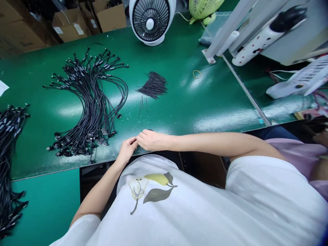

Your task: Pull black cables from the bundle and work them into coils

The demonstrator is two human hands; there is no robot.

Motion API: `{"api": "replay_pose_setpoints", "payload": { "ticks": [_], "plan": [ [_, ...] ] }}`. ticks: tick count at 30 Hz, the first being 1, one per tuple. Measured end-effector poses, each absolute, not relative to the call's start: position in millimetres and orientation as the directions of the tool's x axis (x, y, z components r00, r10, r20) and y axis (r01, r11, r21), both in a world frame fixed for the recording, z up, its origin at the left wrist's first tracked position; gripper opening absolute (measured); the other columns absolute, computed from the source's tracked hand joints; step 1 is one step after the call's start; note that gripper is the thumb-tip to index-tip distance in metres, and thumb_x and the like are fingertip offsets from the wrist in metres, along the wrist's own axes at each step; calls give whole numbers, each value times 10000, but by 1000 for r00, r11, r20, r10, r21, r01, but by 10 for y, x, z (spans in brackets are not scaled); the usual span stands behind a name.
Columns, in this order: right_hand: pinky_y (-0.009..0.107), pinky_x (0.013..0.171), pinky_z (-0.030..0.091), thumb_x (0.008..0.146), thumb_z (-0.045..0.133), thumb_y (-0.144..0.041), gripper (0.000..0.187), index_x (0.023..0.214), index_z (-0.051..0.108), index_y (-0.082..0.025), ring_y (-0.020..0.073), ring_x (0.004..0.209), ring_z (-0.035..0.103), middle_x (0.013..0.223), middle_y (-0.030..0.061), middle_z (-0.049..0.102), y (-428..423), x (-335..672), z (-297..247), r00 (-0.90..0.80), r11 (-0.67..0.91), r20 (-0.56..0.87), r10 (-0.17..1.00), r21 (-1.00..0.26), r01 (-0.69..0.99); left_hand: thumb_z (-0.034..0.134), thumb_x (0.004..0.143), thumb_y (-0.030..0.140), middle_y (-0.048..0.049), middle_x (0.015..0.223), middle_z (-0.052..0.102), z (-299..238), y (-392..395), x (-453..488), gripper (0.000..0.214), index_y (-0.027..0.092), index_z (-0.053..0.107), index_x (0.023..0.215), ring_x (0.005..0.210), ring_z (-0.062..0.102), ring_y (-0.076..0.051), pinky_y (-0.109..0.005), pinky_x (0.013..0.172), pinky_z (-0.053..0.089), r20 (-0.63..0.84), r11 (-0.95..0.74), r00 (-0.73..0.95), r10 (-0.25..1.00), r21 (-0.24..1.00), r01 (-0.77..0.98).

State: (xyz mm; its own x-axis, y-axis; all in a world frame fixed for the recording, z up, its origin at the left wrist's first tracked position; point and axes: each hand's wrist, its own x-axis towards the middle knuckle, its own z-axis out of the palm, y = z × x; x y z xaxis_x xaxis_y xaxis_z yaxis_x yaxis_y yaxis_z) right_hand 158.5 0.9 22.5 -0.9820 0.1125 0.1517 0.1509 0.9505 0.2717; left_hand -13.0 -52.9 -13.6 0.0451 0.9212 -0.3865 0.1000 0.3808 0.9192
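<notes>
At the table's front edge my left hand (127,149) and my right hand (151,140) meet, fingertips pinched together. What they hold is mostly covered by the fingers; only a small dark bit shows just past my right hand. Left of my hands lies a large spread bundle of black cables (93,102), with grey sleeves near the far ends and metal-tipped connectors at the near ends. Beyond my hands sits a pile of short thin black ties (153,84), a few of them loose on its near side.
More black cables (9,136) hang over the left side of the green table (179,112). A white fan (150,24) stands at the back, near a green fan (203,8). A metal post (222,37) and a spotted white bottle (258,46) are right. Another person's sleeve (294,157) shows.
</notes>
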Motion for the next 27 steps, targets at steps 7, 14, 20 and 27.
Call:
{"api": "replay_pose_setpoints", "payload": {
  "ticks": [7,14,20,27],
  "plan": [
    [329,601,311,934,361,-98,262,883,618,-81,217,748,579,804,126,634,94,1480,239,-951,961,-144,273,1,276,619,771,346,33,557,497,-210,-488,-154,226,163,619,639,613,455,-135,-234,604,365,-335,295,95,937,908,298],
    [361,659,392,943,252,-60,366,1007,608,-9,258,858,619,924,211,655,139,1359,120,-923,925,-75,377,-22,380,666,703,268,-92,1063,715,-261,-324,-112,317,163,700,999,1047,594,-230,-350,979,408,-306,311,-57,950,941,132],
    [332,677,447,934,382,-127,265,1033,619,-61,245,914,656,1002,165,693,198,1351,8,-863,829,-103,495,-241,505,733,637,304,-81,1043,717,-255,-290,-18,355,153,698,956,1115,586,-253,-382,1046,379,-409,409,-4,912,912,19],
    [290,557,391,976,322,-298,322,944,617,-172,205,863,670,1026,79,715,94,1379,-62,-579,577,119,807,-371,728,680,663,359,-16,939,718,-282,-120,-33,178,235,690,791,1057,625,-223,-377,1008,472,-534,481,-64,843,801,-356]
  ]
}}
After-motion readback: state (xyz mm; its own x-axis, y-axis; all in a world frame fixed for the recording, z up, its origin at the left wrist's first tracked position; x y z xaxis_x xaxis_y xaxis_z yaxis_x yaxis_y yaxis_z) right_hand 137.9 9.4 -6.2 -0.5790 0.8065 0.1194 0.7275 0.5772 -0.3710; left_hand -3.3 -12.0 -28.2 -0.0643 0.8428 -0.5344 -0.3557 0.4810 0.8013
